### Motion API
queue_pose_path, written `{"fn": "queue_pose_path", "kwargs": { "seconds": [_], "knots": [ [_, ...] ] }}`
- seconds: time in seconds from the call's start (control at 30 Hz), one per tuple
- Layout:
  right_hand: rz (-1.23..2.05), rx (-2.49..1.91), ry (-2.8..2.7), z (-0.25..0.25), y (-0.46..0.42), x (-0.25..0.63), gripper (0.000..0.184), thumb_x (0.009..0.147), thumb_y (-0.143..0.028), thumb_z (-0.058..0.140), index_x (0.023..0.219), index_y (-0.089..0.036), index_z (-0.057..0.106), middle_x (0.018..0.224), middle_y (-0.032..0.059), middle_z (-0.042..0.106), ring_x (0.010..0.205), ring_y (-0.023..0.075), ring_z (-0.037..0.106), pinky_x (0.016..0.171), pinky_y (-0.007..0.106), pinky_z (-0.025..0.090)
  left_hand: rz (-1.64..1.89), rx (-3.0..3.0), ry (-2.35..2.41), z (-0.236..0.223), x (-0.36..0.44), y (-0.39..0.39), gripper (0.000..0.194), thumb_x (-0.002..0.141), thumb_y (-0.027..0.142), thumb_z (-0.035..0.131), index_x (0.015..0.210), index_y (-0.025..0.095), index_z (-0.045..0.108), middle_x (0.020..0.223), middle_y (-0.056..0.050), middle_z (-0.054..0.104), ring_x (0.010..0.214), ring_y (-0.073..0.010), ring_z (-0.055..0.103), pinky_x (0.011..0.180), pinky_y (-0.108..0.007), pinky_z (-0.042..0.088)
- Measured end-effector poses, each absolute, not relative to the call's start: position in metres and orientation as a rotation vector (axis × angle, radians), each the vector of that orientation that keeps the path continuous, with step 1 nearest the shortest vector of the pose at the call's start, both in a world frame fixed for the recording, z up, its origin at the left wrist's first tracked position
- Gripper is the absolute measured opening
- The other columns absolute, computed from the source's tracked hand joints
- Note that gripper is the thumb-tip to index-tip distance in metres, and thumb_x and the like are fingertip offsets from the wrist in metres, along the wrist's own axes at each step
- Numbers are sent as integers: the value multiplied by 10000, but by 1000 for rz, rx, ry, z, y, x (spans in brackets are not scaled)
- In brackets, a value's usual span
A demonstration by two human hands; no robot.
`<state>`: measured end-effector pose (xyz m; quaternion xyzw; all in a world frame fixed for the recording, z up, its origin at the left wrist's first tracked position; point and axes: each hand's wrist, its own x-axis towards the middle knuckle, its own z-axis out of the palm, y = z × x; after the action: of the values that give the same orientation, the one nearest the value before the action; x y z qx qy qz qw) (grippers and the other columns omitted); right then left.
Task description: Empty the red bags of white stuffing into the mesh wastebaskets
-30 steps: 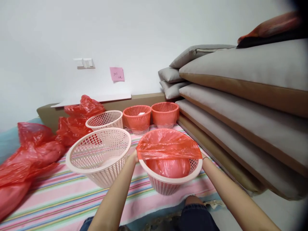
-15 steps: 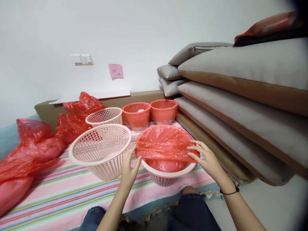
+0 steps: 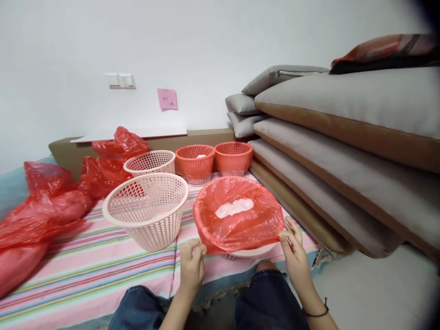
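Observation:
A red plastic bag (image 3: 247, 227) lines a pale basket (image 3: 259, 251), its edge folded over most of the rim. White contents (image 3: 235, 208) show at the bottom of the opened bag; what they are I cannot tell. My left hand (image 3: 192, 262) pinches the bag's near left edge, just in front of the rim. At the near right edge my right hand (image 3: 293, 245) grips the same bag between thumb and fingers. The bag's front edge is stretched between the two hands, and only a strip of the basket shows under it.
Left of the lined basket stands a pale pink basket (image 3: 156, 233). Behind are a smaller pale basket (image 3: 151, 166) and two red baskets (image 3: 195, 162). Filled red bags (image 3: 51, 211) lie at left on the striped cloth (image 3: 113, 256). Grey cushions (image 3: 343, 101) are stacked at right.
Both hands have drawn the bag's front edge toward me and down over the near rim. The bag's mouth has opened, and the white contents have come into view.

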<state>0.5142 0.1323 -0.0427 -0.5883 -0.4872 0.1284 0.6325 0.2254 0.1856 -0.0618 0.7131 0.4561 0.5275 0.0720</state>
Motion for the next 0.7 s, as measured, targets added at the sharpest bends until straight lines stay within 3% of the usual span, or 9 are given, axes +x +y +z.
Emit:
{"fn": "queue_pose_path", "kwargs": {
  "seconds": [0.17, 0.33, 0.4, 0.53, 0.6, 0.7],
  "knots": [
    [148, -1357, -866, -57, 116, 494, 297, 959, -431, 386, 914, -211, 581, 1439, 140, 388, 1407, 304, 300, 1162, 523, 192, 1408, 1657, 1269, -88, 240, 168, 343, 877, 507, 479, 658, 259, 573, 732, -73, 589, 739, -260, 549, 702, -421, 472],
    [272, -1265, -1245, -75, 108, 484, 236, 940, -363, 475, 843, -225, 640, 1516, 80, 272, 1373, 329, 387, 1124, 512, 345, 1223, 875, 894, -39, 251, 171, 527, 748, 741, 546, 786, 225, 648, 763, -72, 664, 687, -222, 616, 664, -372, 540],
    [291, -1234, -1387, -87, 108, 478, 243, 935, -335, 493, 805, -229, 669, 1503, 68, 273, 1361, 330, 405, 1125, 520, 361, 1270, 723, 821, -19, 252, 173, 490, 747, 679, 613, 872, 208, 664, 845, -63, 691, 726, -191, 640, 686, -332, 555],
    [228, -1333, -1409, -109, 113, 463, 247, 932, -330, 499, 833, -236, 705, 1466, 96, 298, 1337, 330, 420, 1119, 562, 361, 1327, 638, 866, -10, 251, 176, 355, 715, 366, 761, 1024, 217, 668, 1111, -44, 695, 929, -188, 672, 787, -298, 564],
    [198, -1404, -1402, -118, 117, 461, 265, 937, -331, 487, 858, -228, 719, 1474, 114, 288, 1304, 322, 447, 1090, 562, 387, 1328, 547, 867, -21, 252, 178, 330, 732, 317, 736, 1029, 192, 668, 1108, -62, 703, 913, -193, 687, 783, -299, 567],
    [152, -1496, -1422, -137, 126, 465, 294, 940, -322, 472, 865, -210, 734, 1413, 153, 361, 1243, 302, 491, 1011, 515, 458, 1326, 355, 925, -48, 259, 182, 180, 766, 233, 667, 920, 140, 657, 912, -79, 733, 759, -165, 695, 721, -272, 564]
  ]
}}
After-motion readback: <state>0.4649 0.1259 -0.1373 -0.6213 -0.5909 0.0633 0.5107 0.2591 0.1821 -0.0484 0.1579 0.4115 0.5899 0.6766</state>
